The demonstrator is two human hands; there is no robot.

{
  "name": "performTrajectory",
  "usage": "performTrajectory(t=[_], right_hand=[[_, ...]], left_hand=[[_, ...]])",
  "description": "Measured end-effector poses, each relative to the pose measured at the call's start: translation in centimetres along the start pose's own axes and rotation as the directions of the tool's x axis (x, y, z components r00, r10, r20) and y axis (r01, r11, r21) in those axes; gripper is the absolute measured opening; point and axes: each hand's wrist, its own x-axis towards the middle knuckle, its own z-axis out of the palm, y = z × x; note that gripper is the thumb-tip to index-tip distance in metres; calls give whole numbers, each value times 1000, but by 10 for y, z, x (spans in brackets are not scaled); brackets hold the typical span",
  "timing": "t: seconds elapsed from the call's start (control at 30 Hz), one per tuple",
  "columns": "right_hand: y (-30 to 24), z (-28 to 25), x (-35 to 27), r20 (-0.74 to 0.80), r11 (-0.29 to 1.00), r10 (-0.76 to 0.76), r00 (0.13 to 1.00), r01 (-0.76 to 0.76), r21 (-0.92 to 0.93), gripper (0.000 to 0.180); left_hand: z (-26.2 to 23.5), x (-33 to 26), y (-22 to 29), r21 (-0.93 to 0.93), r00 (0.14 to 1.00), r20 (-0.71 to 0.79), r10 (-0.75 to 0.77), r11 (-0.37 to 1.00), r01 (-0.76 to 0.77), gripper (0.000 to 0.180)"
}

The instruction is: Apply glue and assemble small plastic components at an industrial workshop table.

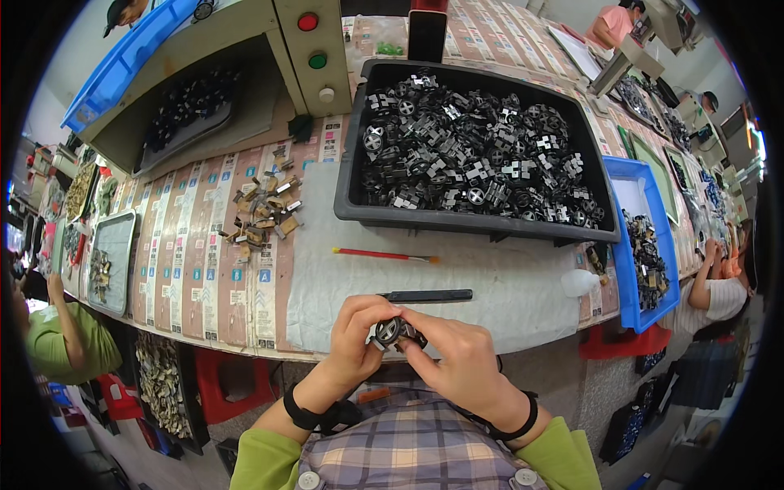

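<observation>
Between both hands, at the front edge of the table, I hold a small black part with a spoked round wheel (389,331). My left hand (356,336) pinches it from the left, thumb and fingers closed. My right hand (457,355) grips its other side, the fingertips covering part of it. Just beyond the hands lies a flat black bar (429,296) on the pale sheet (318,286). Farther off, a thin red-handled brush (380,255) rests on that sheet. A big black bin (482,222) behind it is heaped with similar black wheeled parts.
Loose brass-coloured metal pieces (265,208) lie left of the sheet. A beige machine with buttons (306,65) stands at the back left. To the right are a white bottle (579,282) and a blue tray (671,282) of metal pieces. A metal tray (122,245) sits far left, near another person.
</observation>
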Motion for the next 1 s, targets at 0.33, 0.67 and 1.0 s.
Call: performTrajectory(t=[0.33,0.67,1.0], right_hand=[[39,13,-9,463,254,313,829,-542,801,26],[47,21,0,443,162,370,816,-527,835,28],[67,11,-27,370,264,319,872,-457,850,27]], left_hand=[[-16,26,6,-68,904,361,-229,960,270,34],[-12,24,5,-315,697,588,-410,678,664,43],[4,10,7,-563,826,557,-92,689,457,55]])
